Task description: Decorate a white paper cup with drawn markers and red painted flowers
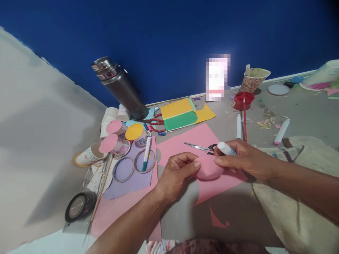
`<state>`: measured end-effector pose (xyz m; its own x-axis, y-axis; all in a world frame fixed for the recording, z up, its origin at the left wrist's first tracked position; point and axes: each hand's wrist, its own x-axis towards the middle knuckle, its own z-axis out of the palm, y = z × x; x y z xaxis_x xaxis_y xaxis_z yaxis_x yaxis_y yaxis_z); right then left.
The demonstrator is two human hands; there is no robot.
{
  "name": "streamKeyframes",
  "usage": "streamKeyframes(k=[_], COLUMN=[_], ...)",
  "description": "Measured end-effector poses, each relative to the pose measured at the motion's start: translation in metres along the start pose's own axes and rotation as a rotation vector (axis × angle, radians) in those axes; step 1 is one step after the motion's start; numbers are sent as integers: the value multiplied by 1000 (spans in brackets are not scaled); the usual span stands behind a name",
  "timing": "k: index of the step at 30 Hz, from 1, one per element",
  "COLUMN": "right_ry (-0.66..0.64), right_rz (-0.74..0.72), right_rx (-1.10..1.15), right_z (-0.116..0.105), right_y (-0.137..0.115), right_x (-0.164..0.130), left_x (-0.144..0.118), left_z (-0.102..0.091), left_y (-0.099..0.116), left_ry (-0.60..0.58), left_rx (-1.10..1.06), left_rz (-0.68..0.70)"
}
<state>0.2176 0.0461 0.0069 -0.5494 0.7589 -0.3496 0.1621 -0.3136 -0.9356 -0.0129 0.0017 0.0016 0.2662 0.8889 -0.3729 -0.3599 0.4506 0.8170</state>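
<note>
A blue wall (pixel 164 42) backs our counter (pixel 180 218). Between front and back edges, our left hand (pixel 180 171) pinches curved pink paper (pixel 208 168); our right hand (pixel 245 158) holds it and a white tube (pixel 226 148). Probably light, easily creased, it's best held by the rim. Scissors (pixel 197 146) lie just beyond.

A dark thermos (pixel 125 93) stands at the far left before the blue wall (pixel 164 46). At near left, a roll of black tape (pixel 91 201) lies beside a thin stick (pixel 102 187). At far right, a patterned cup (pixel 251 83) stands behind a red container (pixel 239 103). A pale cloth (pixel 288 211) covers the near right of the bench (pixel 238 218).
</note>
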Motion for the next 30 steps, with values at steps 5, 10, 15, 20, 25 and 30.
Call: streamKeyframes(k=[5, 10, 15, 20, 25, 30], right_ry=[4, 15, 83, 57, 51, 23], right_rz=[-46, -93, -97, -63, -55, -66], right_rx=[22, 13, 27, 44, 49, 68], right_z=[-1, -1, 0, 1, 3, 2], right_y=[1, 3, 4, 0, -1, 2], right_x=[-2, -3, -2, -2, -1, -1], left_x=[1, 1, 0, 1, 3, 3], left_z=[-1, 0, 3, 3, 2, 5], left_y=[-2, -1, 5, 5, 0, -2], left_ry=[15, 0, -31, -15, -33, -126], left_rx=[-50, -81, -107, -61, -54, -19], left_rz=[-9, -6, -24, -18, -7, -59])
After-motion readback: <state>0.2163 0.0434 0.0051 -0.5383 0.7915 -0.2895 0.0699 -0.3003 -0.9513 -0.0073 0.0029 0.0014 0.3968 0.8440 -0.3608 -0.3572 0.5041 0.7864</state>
